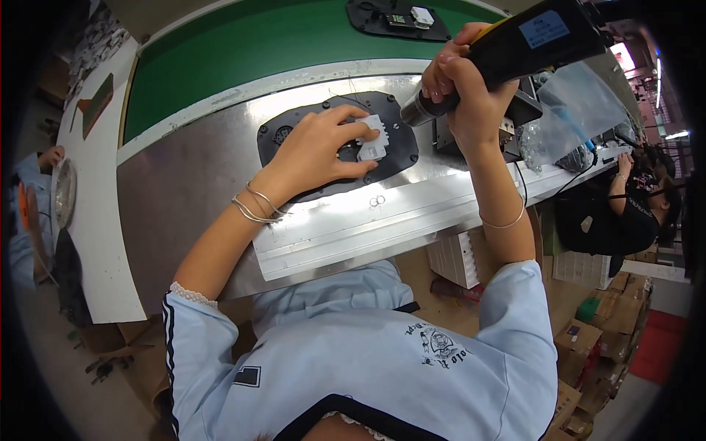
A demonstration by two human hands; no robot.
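One rounded plate (401, 151), blocky white pieces (373, 151)

Head view, left one of two side-by-side fisheyes: looking down and forward from above, keeping the left hand (312, 151) and right hand (474, 92) near. Light-blue shirt (353, 360) is filling the bottom, metal bench (184, 198) crossing the middle, green surface (220, 81) lying farther off.
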